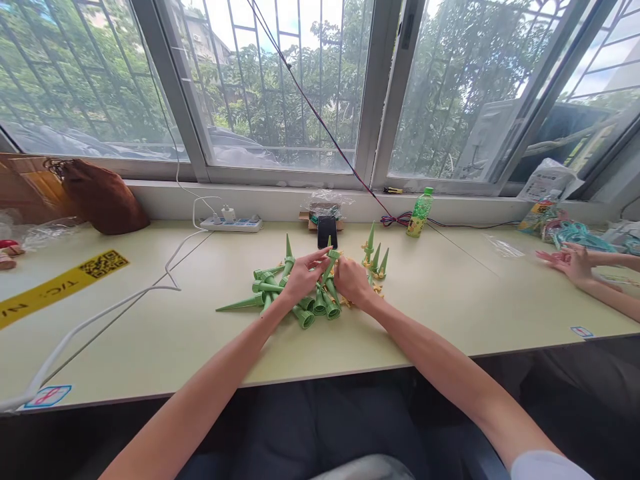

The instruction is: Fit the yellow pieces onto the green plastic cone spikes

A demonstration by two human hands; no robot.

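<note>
Your left hand (304, 275) has its fingers pinched nearly together on a green plastic cone (333, 254), which sits between your two hands, just above the tabletop (420, 313). Your right hand (354, 279) is curled into a loose fist against that cone's ribbed collar; you cannot tell from this view what, if anything, lies inside its fingers. Below and left of your left fingers spreads a heap of loose green cones (269, 287), some with their round open ends facing you. Just right of your right fingers lie small yellow fittings (379, 289), and slightly beyond them green spikes (383, 262) stand upright with yellow pieces at their bases. Straight past your fingertips is a dark smartphone (327, 231); farther out, a white power strip (233, 225) lies to their left and a green-capped drink bottle (420, 213) stands to their right. Well apart, rightmost, are a co-worker's hands (577, 265).
</note>
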